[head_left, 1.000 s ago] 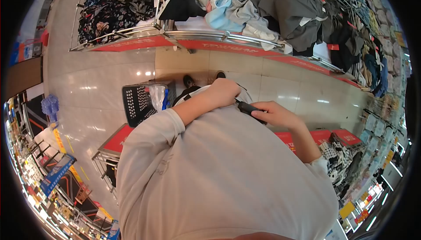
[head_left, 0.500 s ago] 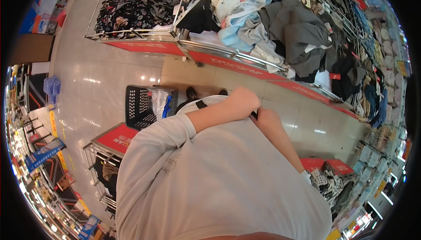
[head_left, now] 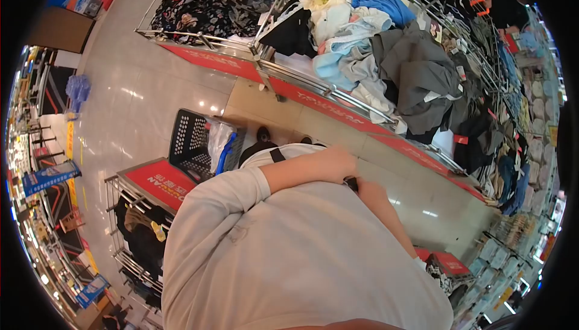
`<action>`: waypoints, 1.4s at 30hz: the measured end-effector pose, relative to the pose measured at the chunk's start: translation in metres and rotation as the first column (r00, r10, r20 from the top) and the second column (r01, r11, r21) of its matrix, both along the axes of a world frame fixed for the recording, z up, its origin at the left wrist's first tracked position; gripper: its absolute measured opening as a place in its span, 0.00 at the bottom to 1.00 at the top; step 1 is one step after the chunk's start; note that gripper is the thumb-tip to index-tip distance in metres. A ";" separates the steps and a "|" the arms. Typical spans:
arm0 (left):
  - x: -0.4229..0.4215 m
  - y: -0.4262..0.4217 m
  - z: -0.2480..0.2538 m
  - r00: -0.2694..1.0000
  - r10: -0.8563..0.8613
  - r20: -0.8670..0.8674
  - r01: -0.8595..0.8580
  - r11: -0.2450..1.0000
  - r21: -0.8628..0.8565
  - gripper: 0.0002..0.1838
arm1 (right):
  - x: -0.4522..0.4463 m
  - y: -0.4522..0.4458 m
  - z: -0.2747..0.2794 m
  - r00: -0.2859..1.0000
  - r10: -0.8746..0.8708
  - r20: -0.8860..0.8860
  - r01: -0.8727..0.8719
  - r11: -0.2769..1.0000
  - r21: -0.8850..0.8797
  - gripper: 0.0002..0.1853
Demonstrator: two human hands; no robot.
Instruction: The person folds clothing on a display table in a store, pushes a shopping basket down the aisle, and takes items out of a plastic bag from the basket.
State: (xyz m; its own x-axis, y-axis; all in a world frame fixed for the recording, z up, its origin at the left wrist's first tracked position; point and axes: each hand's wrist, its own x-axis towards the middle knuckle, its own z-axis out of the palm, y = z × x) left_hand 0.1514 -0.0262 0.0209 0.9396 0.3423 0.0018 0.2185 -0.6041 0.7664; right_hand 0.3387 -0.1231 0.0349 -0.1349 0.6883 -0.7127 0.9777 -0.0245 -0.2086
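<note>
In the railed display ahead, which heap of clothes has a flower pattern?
The dark heap at the upper left, flowered in pinkish and bluish tones. The larger heap to its right looks mostly plain, mixing white, blue, grey and black.

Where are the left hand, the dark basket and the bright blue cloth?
Left hand [head_left: 340,163]: head view, middle of the hand.
Dark basket [head_left: 189,133]: head view, its holed wall.
Bright blue cloth [head_left: 381,6]: head view, middle of its folds.

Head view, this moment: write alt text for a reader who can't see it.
The person's left hand and right hand are close together in front of a pale shirt, a partly hidden dark object showing between them. Ahead, piled clothes fill a metal-railed display; a dark perforated basket is to the left.
</note>
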 end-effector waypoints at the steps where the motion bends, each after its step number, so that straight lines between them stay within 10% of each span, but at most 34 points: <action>1: -0.001 -0.002 0.004 0.997 0.002 -0.071 -0.005 0.999 -0.053 0.05 | 0.010 -0.004 -0.003 1.000 0.019 -0.002 -0.019 1.000 -0.001 0.19; 7: -0.037 -0.013 -0.008 0.984 0.131 -0.123 -0.167 0.917 -0.362 0.09 | 0.053 -0.002 -0.034 0.933 0.057 -0.355 -0.165 0.945 -0.283 0.23; 9: -0.060 -0.023 -0.017 0.955 0.271 -0.120 -0.295 0.831 -0.472 0.11 | 0.045 0.031 -0.011 0.893 -0.142 -0.428 -0.193 0.738 -0.647 0.28; 12: -0.114 -0.049 -0.044 0.727 0.658 -0.198 -0.617 0.497 -0.611 0.18 | 0.039 0.098 -0.017 0.898 -0.103 -0.427 -0.260 0.659 -0.706 0.30; 15: -0.175 -0.093 -0.089 0.197 0.951 -0.238 -0.980 0.194 -0.039 0.17 | 0.004 0.164 -0.054 0.925 0.006 -0.380 -0.157 0.916 -0.368 0.33; 17: -0.204 -0.126 -0.082 -0.153 0.870 -0.469 -0.920 0.048 0.389 0.29 | -0.054 0.196 -0.058 0.826 0.564 -0.016 -0.544 0.803 0.246 0.31; 22: -0.240 -0.226 -0.163 -0.543 0.749 -0.380 -0.744 -0.220 0.631 0.42 | -0.223 0.186 -0.019 0.576 0.548 -0.606 -0.464 0.830 0.309 0.27; 26: -0.263 -0.255 -0.173 -0.458 0.804 -0.379 -0.868 -0.312 0.388 0.38 | -0.313 0.135 -0.034 0.434 0.474 -0.766 -0.653 0.751 0.095 0.28; 28: -0.271 -0.252 -0.180 -0.494 0.771 -0.402 -0.860 -0.367 0.354 0.34 | -0.343 0.114 -0.042 0.372 0.688 -0.623 -0.859 0.509 0.050 0.29; 34: -0.289 -0.242 -0.207 -0.516 0.722 -0.462 -0.851 -0.367 0.376 0.11 | -0.396 0.084 -0.107 0.121 0.879 -0.461 -0.954 0.230 0.190 0.33; 40: -0.312 -0.251 -0.208 -0.447 0.774 -0.448 -0.894 -0.367 0.259 0.09 | -0.445 0.073 -0.167 -0.169 0.947 -0.272 -0.934 -0.066 0.351 0.37; 42: -0.314 -0.251 -0.210 -0.427 0.784 -0.451 -0.904 -0.357 0.236 0.09 | -0.459 0.071 -0.180 -0.089 0.943 -0.320 -0.966 -0.004 0.258 0.34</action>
State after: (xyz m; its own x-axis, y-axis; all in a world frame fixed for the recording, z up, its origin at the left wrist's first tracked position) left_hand -0.1623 -0.2771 -0.1887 -0.7103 0.6153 -0.3418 0.4712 0.7764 0.4185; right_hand -0.1203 -0.0525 -0.1448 -0.8253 -0.3671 -0.4291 -0.1143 0.8528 -0.5097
